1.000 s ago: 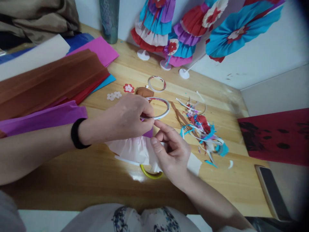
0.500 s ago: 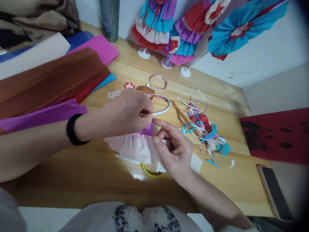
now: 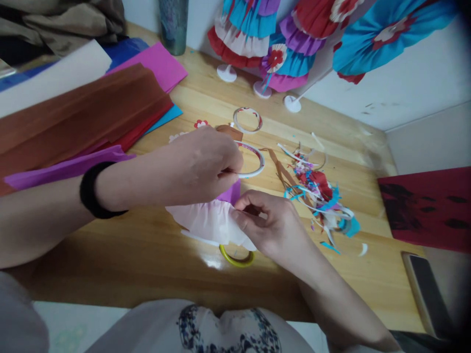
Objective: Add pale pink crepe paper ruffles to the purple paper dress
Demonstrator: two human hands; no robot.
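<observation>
My left hand (image 3: 206, 164), with a black band on its wrist, is closed round a white tape roll (image 3: 257, 159) that sticks out to its right. Below it hangs a pleated white paper ruffle (image 3: 215, 223) with a purple paper piece (image 3: 231, 192) at its top. My right hand (image 3: 270, 220) pinches the ruffle's upper right edge between thumb and fingers. Under the ruffle, a yellow ring (image 3: 237, 261) lies on the wooden table (image 3: 154, 274). What my left fingertips press on is hidden.
Coloured paper sheets (image 3: 84, 103) lie at the left. Another tape roll (image 3: 248, 120) lies behind my hands, paper scraps (image 3: 320, 191) to the right. Ruffled paper figures (image 3: 243, 39) stand at the back, near a bottle (image 3: 174, 24). A phone (image 3: 427, 289) is at the right edge.
My right hand's thumb and fingers have closed on the ruffle's edge; they were apart before. The view has shifted slightly, and the white paper at the right is no longer spread out beyond my right hand.
</observation>
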